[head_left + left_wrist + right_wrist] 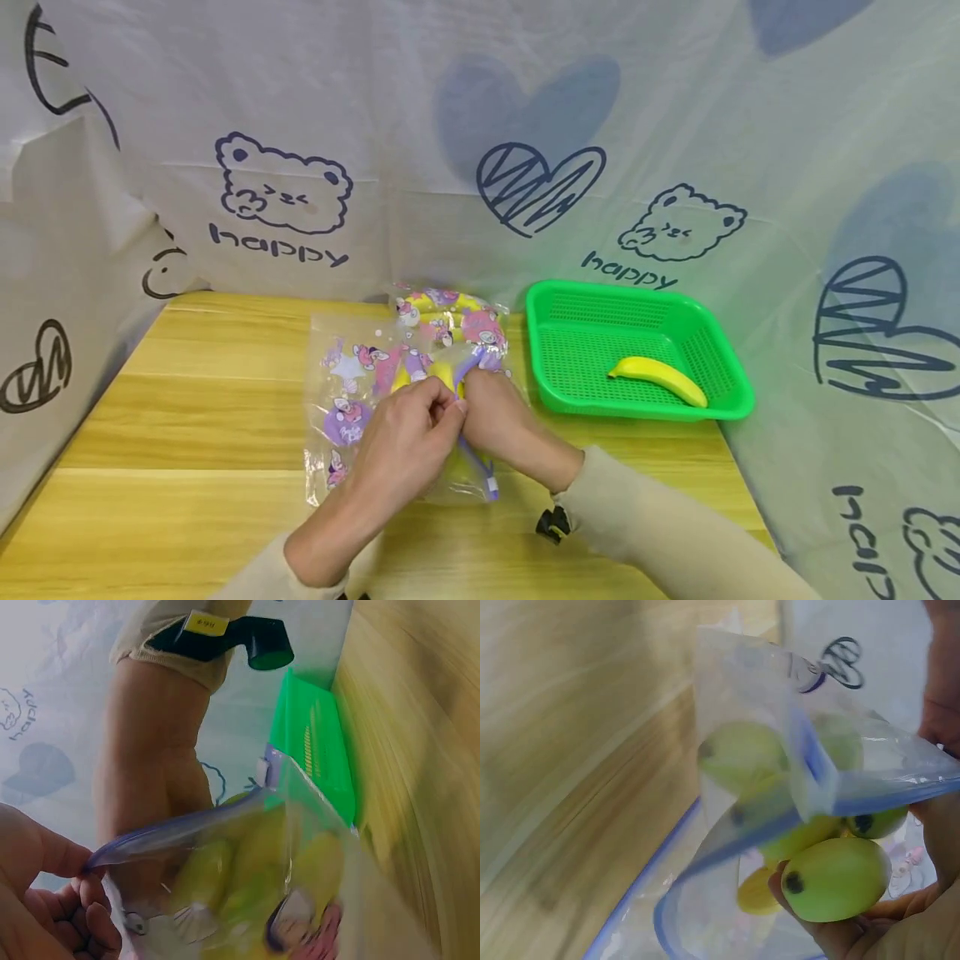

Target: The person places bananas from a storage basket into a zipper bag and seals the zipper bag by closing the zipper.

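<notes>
Wood-grain tabletop [187, 467], lower frame: at centre, the left hand [405, 425] pinches a zip bag [292, 919] by its rim; the right hand [495, 408] grips a green oval fruit [836, 879] at its open mouth. Handling fruit through the opening seems the step; next likely calls for keeping it wide.

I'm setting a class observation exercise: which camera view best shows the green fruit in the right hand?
Right wrist: the green fruit sits uncovered in the right hand. Left wrist shows fruit mostly through the bag, the held one indistinguishable; in the head view, I can't make it out.

Bags [347, 421] and green basket [581, 350] on table [187, 467]
</notes>
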A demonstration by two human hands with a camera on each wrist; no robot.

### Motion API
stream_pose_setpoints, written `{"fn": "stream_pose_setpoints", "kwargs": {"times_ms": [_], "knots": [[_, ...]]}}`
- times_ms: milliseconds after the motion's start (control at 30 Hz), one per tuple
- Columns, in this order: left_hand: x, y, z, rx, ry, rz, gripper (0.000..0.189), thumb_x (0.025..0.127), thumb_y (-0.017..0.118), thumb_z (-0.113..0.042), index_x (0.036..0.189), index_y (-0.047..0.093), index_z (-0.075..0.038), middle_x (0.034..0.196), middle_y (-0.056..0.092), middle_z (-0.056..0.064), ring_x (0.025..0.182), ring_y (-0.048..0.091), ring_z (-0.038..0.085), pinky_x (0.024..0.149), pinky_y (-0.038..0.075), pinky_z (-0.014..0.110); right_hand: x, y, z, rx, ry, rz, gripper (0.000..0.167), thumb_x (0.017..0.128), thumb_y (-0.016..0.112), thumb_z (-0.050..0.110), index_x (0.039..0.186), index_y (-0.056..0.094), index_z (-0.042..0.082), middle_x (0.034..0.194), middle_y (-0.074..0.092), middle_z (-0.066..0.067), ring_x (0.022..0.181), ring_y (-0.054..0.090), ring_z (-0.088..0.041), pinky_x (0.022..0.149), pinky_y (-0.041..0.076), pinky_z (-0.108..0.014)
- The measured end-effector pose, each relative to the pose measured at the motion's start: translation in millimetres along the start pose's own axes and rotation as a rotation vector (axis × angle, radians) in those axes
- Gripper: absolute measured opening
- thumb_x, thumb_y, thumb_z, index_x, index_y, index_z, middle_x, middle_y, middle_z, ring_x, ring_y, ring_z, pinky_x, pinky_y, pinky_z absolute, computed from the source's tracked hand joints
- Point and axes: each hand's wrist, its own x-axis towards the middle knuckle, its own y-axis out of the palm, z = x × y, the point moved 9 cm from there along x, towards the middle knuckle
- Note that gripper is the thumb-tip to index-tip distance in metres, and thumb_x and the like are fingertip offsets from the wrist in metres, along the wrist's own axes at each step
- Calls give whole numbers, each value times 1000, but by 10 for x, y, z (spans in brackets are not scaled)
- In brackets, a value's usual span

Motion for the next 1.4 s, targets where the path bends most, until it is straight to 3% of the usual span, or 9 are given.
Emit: {"fn": "stream_pose_setpoints", "kwargs": {"times_ms": [200,300,533,700,833,967,1133,1300,1400], "knots": [[-10,-45,-10,406,165,-118,29,86,68,-14,64,49,-17,60,45,-5,58,44,17,63,36,37,-1,111,4,-95,-45,-32,38,94,75,33,105,66,-2,79,65,-11,69,66,-27,57,54,-40],[2,-25,27,536,166,-101,32,87,68,-18,63,47,-16,59,44,-2,55,43,20,60,33,38,10,118,-48,-58,1,-36,58,90,80,43,117,64,-6,76,59,-8,65,60,-24,54,50,-36],[81,34,149,452,60,50,31,94,66,-22,67,52,-16,62,49,-1,58,46,19,64,37,39,40,191,-113,34,89,-12,57,91,77,42,118,64,-6,82,66,-13,69,62,-25,59,53,-39],[103,31,170,378,43,51,28,91,63,-15,65,53,-17,62,52,-3,60,50,16,66,41,41,59,298,-55,-60,22,-34,29,93,72,27,94,65,-1,83,67,-15,73,68,-31,63,57,-46],[119,21,191,377,42,34,27,89,61,-13,64,51,-18,60,52,-3,58,50,17,64,41,42,66,389,22,-183,-45,-29,19,93,68,19,86,68,0,86,69,-17,79,70,-32,66,59,-48],[116,34,232,413,28,49,26,88,61,-14,64,52,-18,61,53,-3,59,51,19,66,42,45,85,479,32,-273,-50,12,24,92,69,23,76,66,6,81,68,-14,74,68,-27,57,56,-43],[90,45,263,557,44,41,23,88,62,-17,66,53,-15,66,57,0,62,53,24,65,38,43,81,579,54,-335,-79,49,28,92,69,27,69,59,13,77,65,-9,65,64,-23,51,51,-37],[65,41,274,645,88,11,19,85,64,-16,68,57,-11,65,56,4,60,53,26,61,38,41,71,623,45,-316,-66,51,24,90,70,26,73,59,14,75,63,-6,60,62,-21,49,49,-35],[59,42,305,642,83,24,18,85,63,-15,68,58,-10,65,56,4,60,53,26,60,38,42,66,647,25,-284,-41,71,24,91,71,31,86,68,8,82,67,-9,68,66,-23,56,53,-38]]}}
